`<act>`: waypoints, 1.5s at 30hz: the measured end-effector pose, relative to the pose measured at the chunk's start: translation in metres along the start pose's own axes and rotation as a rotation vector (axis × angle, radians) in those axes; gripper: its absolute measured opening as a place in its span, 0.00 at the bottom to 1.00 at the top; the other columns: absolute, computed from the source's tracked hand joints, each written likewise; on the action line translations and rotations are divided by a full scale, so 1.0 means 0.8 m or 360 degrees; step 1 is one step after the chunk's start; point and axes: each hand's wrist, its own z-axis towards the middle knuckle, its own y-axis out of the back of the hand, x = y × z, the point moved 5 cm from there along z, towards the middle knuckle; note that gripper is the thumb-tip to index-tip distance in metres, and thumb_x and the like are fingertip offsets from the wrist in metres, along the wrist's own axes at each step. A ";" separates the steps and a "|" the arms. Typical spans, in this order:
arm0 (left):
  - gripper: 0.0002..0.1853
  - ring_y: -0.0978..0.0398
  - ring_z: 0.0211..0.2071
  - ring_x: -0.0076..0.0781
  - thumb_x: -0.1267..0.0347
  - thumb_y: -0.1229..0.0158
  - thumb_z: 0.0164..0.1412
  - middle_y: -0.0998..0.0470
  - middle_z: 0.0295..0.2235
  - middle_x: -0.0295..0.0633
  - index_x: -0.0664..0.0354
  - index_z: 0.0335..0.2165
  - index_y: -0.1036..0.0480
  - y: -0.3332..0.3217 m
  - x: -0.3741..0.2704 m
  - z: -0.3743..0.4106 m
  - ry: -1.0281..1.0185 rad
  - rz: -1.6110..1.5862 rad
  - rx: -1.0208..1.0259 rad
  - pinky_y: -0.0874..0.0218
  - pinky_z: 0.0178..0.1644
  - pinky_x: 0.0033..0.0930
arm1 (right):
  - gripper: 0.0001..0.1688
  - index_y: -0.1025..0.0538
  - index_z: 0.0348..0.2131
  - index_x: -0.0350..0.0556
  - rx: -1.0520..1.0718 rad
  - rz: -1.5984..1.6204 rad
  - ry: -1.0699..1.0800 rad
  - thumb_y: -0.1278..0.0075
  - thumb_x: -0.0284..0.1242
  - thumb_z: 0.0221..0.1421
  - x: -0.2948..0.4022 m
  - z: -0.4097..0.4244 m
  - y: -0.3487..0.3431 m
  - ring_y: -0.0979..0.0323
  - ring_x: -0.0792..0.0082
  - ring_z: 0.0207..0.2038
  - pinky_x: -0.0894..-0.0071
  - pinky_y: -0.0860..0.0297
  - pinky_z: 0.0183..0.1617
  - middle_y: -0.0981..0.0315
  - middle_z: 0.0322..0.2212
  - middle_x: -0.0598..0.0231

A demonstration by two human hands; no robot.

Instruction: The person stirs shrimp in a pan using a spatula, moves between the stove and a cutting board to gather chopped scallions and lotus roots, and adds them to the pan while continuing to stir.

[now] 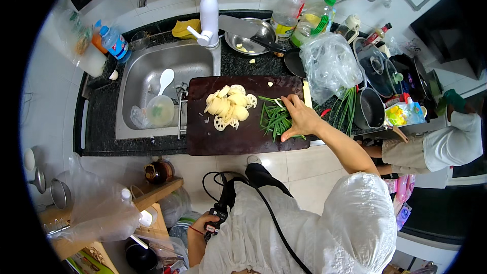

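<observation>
My right hand (pixel 302 118) rests at the right edge of a pile of cut green scallions (pixel 274 120), thumb and fingers spread wide around that side. The scallions lie on a dark brown cutting board (pixel 224 145). Left of them on the board sits a heap of sliced lotus root (pixel 228 105), pale slices with holes showing in some. Down by my waist, my left hand (pixel 207 221) grips a black handheld device (pixel 217 217) with a cable.
A steel sink (pixel 127 83) holds a bowl and a white rice paddle (pixel 166 80). Behind the board, a cleaver (pixel 239 26) lies across a metal bowl (pixel 268 32). A plastic bag (pixel 331 64), whole scallions (pixel 345 110) and a saucepan (pixel 369 108) crowd the right. Another person (pixel 449 140) stands there.
</observation>
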 end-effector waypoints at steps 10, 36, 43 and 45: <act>0.20 0.32 0.24 0.22 0.68 0.43 0.39 0.28 0.25 0.33 0.64 0.35 0.31 -0.029 -0.008 0.000 -0.0006 -0.0186 0.0053 0.42 0.28 0.21 | 0.25 0.33 0.39 0.43 -0.0688 -0.0266 0.0199 0.48 0.37 0.42 0.013 -0.002 0.000 0.41 0.59 0.42 0.60 0.48 0.46 0.39 0.39 0.61; 0.19 0.32 0.20 0.22 0.68 0.42 0.40 0.29 0.23 0.35 0.63 0.35 0.32 -0.035 -0.014 0.012 0.0060 -0.0215 0.0101 0.41 0.21 0.22 | 0.27 0.31 0.35 0.33 0.0061 0.0257 -0.0560 0.44 0.38 0.42 -0.022 0.103 0.000 0.34 0.48 0.43 0.58 0.37 0.44 0.32 0.37 0.43; 0.20 0.31 0.21 0.22 0.67 0.42 0.39 0.28 0.24 0.35 0.63 0.35 0.32 -0.021 -0.015 0.019 0.0083 -0.0364 0.0262 0.40 0.23 0.23 | 0.26 0.29 0.34 0.35 0.0254 -0.0104 -0.0579 0.43 0.39 0.39 0.002 0.116 -0.010 0.33 0.53 0.42 0.61 0.35 0.45 0.31 0.37 0.47; 0.21 0.30 0.23 0.22 0.66 0.42 0.39 0.27 0.25 0.35 0.63 0.35 0.32 -0.017 -0.013 0.020 0.0061 -0.0349 0.0287 0.40 0.26 0.23 | 0.26 0.29 0.34 0.35 0.0284 -0.0095 -0.0604 0.43 0.38 0.40 0.000 0.116 -0.013 0.33 0.53 0.42 0.61 0.35 0.45 0.31 0.36 0.46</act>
